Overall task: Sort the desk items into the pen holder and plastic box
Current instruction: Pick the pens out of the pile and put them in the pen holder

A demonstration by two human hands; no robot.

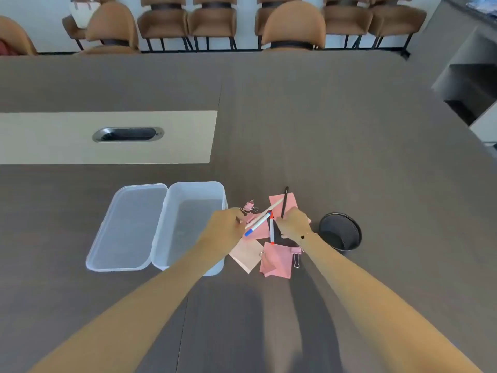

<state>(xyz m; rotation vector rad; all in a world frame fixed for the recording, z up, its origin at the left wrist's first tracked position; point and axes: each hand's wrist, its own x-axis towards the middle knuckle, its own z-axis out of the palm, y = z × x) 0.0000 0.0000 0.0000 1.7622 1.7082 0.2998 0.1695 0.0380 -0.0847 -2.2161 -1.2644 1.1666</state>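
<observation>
A clear plastic box point(195, 186) stands open, with its lid point(129, 227) lying to its left. To its right lies a pile of pink sticky notes point(278, 262), pink binder clips point(296, 253) and pens. My right hand point(294, 224) grips a black pen point(284, 201) that stands nearly upright over the pile. My left hand point(226, 224) rests at the pile's left edge with its fingers curled, close to a binder clip point(250, 207), a beige pen point(269, 210) and a blue-capped white pen point(257, 224). A red-tipped pen point(272, 230) lies between my hands. The black mesh pen holder point(340, 232) stands just right of my right hand.
The dark wooden table point(349, 144) has a beige inset panel point(107, 152) with a metal cable port point(128, 134) at the far left. Brown chairs point(293, 25) line the far edge. A grey cabinet point(468, 84) stands at the right.
</observation>
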